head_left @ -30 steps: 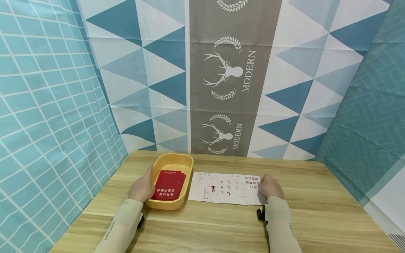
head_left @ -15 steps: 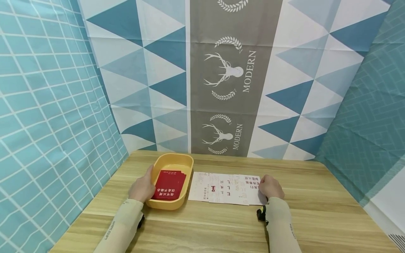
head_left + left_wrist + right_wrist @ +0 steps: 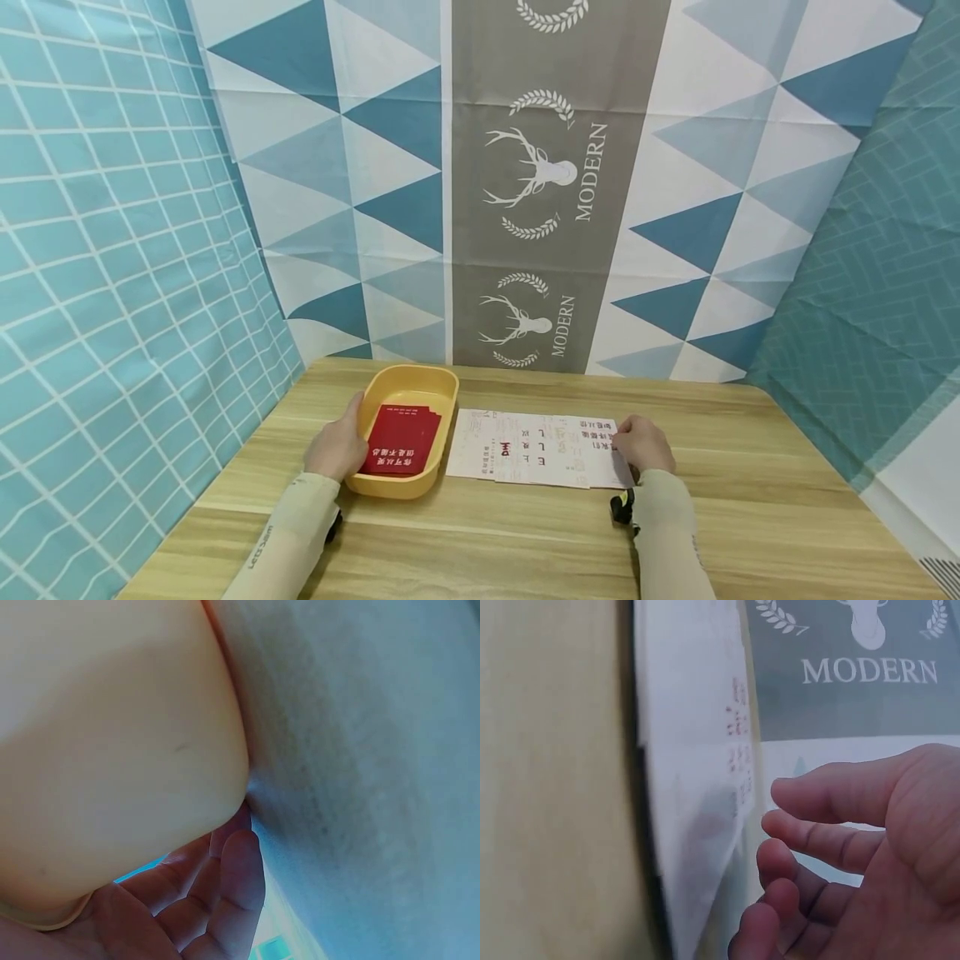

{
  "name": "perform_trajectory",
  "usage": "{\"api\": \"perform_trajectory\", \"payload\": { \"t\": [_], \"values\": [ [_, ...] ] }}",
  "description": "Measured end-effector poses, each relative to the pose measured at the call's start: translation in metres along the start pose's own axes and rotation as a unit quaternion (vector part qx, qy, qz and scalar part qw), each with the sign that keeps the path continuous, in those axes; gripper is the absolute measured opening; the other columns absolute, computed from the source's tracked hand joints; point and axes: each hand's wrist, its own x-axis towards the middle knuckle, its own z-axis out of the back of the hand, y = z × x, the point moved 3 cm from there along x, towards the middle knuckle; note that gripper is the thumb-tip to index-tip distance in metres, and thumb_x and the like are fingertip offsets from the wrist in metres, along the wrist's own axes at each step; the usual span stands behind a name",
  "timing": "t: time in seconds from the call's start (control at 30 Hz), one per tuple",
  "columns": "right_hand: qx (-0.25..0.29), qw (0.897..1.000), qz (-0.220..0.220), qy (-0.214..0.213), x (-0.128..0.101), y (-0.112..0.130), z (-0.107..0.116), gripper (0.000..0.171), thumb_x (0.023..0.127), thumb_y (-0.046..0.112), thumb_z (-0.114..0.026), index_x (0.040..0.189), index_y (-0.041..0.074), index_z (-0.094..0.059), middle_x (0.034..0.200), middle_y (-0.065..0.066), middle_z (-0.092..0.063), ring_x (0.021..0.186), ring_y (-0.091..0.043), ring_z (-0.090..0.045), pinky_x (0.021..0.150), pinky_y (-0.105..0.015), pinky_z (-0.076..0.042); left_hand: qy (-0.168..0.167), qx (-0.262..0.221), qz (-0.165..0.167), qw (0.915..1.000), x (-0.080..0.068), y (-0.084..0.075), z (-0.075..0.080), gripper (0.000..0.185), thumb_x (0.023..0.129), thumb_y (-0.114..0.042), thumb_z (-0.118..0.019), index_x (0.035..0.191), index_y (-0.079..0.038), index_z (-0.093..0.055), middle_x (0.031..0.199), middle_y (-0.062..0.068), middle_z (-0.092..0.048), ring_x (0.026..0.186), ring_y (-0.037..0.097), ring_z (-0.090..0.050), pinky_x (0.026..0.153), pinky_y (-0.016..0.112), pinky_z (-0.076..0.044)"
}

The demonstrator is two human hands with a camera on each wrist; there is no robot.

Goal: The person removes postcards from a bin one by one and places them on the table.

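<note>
Right grip (image 3: 645, 444) partly open, fingers loosely bent, nothing held; right end of overlapping white cards (image 3: 517, 446) right at fingertips, contact unclear. Left grip (image 3: 335, 446) holds yellow tray (image 3: 397, 488) by left rim, red cards (image 3: 402, 439) inside. Tray near surface's (image 3: 480, 542) far-left corner, white row just right.

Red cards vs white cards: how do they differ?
Colour: the red cards carry pale print; the white cards carry dark and reddish print.
Place: the red cards lie in the yellow tray; the white cards lie on the wooden table.
Layout: the red cards are piled; the white cards form a row.
Shared: both bear printed characters.
</note>
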Motion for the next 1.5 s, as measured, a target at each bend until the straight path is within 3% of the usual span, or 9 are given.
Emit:
{"api": "perform_trajectory", "payload": {
  "t": [0.33, 0.53, 0.7, 0.87, 1.0, 1.1, 1.23, 1.33, 1.5],
  "values": [
    [-0.005, 0.999, 0.039, -0.017, -0.009, 0.037, 0.009, 0.036, 0.098, 0.027, -0.057, 0.12, -0.001, -0.063, 0.117, -0.023, -0.067, 0.091, -0.031, -0.061, 0.074, -0.043, -0.049, 0.002, -0.006, 0.001, 1.0, 0.0, 0.0, 0.0, 0.083, 0.087, -0.004, -0.053, 0.161, -0.01, -0.017, 0.128, 0.037, -0.061, 0.106, 0.053, -0.066, 0.084, 0.063, -0.053],
    [0.022, 0.988, 0.151, -0.008, -0.032, 0.097, 0.004, 0.038, 0.099, 0.024, -0.06, 0.127, -0.002, -0.064, 0.119, -0.022, -0.07, 0.096, -0.029, -0.068, 0.076, -0.043, -0.057, 0.005, -0.008, 0.006, 0.9999, -0.001, 0.002, 0.0, 0.084, 0.087, -0.005, -0.053, 0.162, -0.011, -0.016, 0.131, 0.036, -0.06, 0.109, 0.054, -0.065, 0.085, 0.063, -0.053],
    [0.046, 0.963, 0.266, 0.004, -0.071, 0.166, -0.022, 0.035, 0.097, 0.023, -0.064, 0.126, 0.004, -0.067, 0.119, -0.014, -0.072, 0.106, -0.028, -0.069, 0.094, -0.047, -0.056, -0.005, -0.002, 0.003, 1.0, -0.002, 0.003, 0.003, 0.084, 0.086, -0.004, -0.054, 0.162, -0.01, -0.018, 0.128, 0.036, -0.062, 0.106, 0.054, -0.066, 0.082, 0.063, -0.054],
    [0.073, 0.92, 0.374, 0.092, -0.113, 0.214, -0.078, 0.033, 0.099, 0.02, -0.063, 0.129, 0.008, -0.066, 0.133, -0.01, -0.067, 0.126, -0.028, -0.062, 0.107, -0.047, -0.05, -0.013, -0.001, -0.005, 0.9999, 0.0, 0.002, 0.001, 0.083, 0.086, -0.004, -0.055, 0.161, -0.01, -0.02, 0.124, 0.036, -0.064, 0.103, 0.052, -0.067, 0.081, 0.062, -0.054],
    [-0.01, 0.883, 0.436, 0.171, -0.126, 0.226, -0.13, 0.029, 0.102, 0.021, -0.059, 0.126, 0.011, -0.069, 0.137, -0.005, -0.067, 0.135, -0.02, -0.057, 0.119, -0.044, -0.038, -0.009, -0.003, -0.004, 0.9999, 0.0, 0.003, -0.002, 0.082, 0.086, -0.005, -0.055, 0.161, -0.01, -0.02, 0.124, 0.035, -0.065, 0.102, 0.05, -0.068, 0.081, 0.06, -0.055],
    [-0.079, 0.867, 0.46, 0.172, -0.124, 0.229, -0.151, 0.023, 0.104, 0.023, -0.055, 0.105, 0.012, -0.074, 0.107, 0.0, -0.075, 0.108, -0.011, -0.067, 0.11, -0.035, -0.045, -0.009, -0.002, -0.01, 0.9999, -0.001, 0.003, -0.006, 0.082, 0.086, -0.005, -0.055, 0.161, -0.007, -0.021, 0.123, 0.035, -0.065, 0.101, 0.05, -0.068, 0.081, 0.06, -0.055],
    [-0.127, 0.886, 0.424, 0.137, -0.116, 0.241, -0.162, 0.029, 0.104, 0.03, -0.054, 0.084, 0.016, -0.068, 0.074, 0.005, -0.063, 0.074, -0.008, -0.055, 0.087, -0.028, -0.046, -0.018, 0.001, -0.016, 0.9997, -0.001, 0.005, -0.006, 0.082, 0.086, -0.004, -0.055, 0.161, -0.007, -0.021, 0.123, 0.035, -0.065, 0.101, 0.049, -0.068, 0.082, 0.06, -0.055],
    [-0.199, 0.897, 0.381, 0.106, -0.114, 0.248, -0.17, 0.031, 0.101, 0.039, -0.056, 0.085, 0.019, -0.071, 0.083, 0.006, -0.068, 0.08, -0.01, -0.058, 0.088, -0.032, -0.042, -0.016, 0.0, -0.017, 0.9997, -0.002, 0.005, -0.006, 0.081, 0.086, -0.005, -0.054, 0.16, -0.008, -0.021, 0.122, 0.035, -0.065, 0.1, 0.049, -0.069, 0.081, 0.06, -0.055],
    [-0.29, 0.894, 0.332, 0.074, -0.111, 0.257, -0.179, 0.034, 0.092, 0.054, -0.065, 0.095, 0.022, -0.076, 0.096, 0.004, -0.073, 0.087, -0.014, -0.06, 0.093, -0.037, -0.04, -0.019, -0.006, -0.02, 0.9996, -0.002, 0.002, -0.005, 0.081, 0.085, -0.004, -0.054, 0.16, -0.007, -0.023, 0.121, 0.036, -0.065, 0.099, 0.048, -0.069, 0.08, 0.06, -0.055]
  ]
}}
